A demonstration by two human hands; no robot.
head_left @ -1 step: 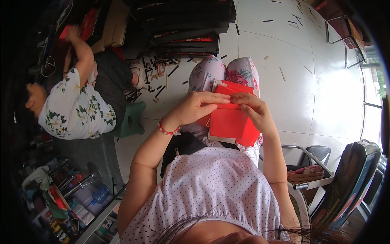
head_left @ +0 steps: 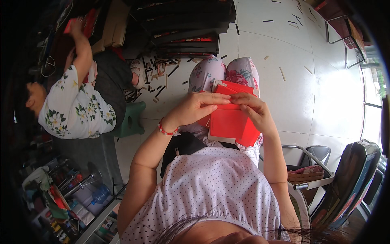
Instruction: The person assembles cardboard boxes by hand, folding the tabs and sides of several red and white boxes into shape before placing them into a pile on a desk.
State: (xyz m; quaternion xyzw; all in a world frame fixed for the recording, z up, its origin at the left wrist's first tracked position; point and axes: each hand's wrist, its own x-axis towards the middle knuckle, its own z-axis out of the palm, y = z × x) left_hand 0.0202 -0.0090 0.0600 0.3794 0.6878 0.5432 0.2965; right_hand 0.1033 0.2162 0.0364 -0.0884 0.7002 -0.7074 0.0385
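On my lap lies a loose pile of flat red paper pieces (head_left: pixel 250 136), fanned out unevenly over a pale sheet or board. The top one looks like a red envelope (head_left: pixel 228 123), with a crease or flap edge running across it under my fingers. My left hand (head_left: pixel 200 106), with a red beaded bracelet at the wrist, pinches that crease from the left, fingers straight and together, thumb below. From the right my right hand (head_left: pixel 255 110) grips the same edge with bent fingers. The two sets of fingertips meet near the middle. What lies under the fingers is hidden.
A co-worker in a flowered shirt (head_left: pixel 83 107) sits on a green stool (head_left: pixel 132 118) at the left. Stacked black trays (head_left: pixel 183 30) stand ahead. Small black and tan strips (head_left: pixel 160 73) litter the floor. A metal-framed chair (head_left: pixel 313 152) is at my right.
The co-worker's raised hand, with something red in it, has shifted slightly up and to the right. My own hands and the red envelope have not visibly moved.
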